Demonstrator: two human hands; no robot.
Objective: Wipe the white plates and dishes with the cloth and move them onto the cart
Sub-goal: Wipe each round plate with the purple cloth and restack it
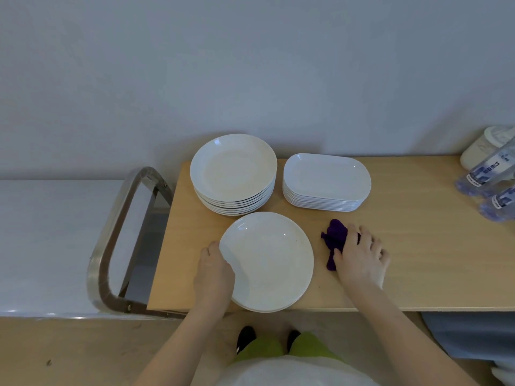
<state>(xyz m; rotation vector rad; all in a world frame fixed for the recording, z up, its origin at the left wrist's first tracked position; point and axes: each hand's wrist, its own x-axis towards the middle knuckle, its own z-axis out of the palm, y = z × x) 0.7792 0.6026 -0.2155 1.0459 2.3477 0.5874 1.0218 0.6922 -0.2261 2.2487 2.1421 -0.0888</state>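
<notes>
A single white round plate (270, 260) lies at the front of the wooden table (418, 260), its edge just over the table's front rim. My left hand (213, 277) grips its left rim. A crumpled purple cloth (333, 239) lies to the plate's right, and my right hand (359, 257) rests on it with fingers curling round it. Behind stand a stack of round white plates (234, 174) and a stack of oblong white dishes (326, 181). The cart (41, 246) with its white top is at the left.
The cart's metal handle (111, 240) curves between cart and table. Plastic water bottles (490, 176) and a white jar (485, 146) sit at the table's far right. A grey wall rises behind. My shoes show on the floor below the table edge.
</notes>
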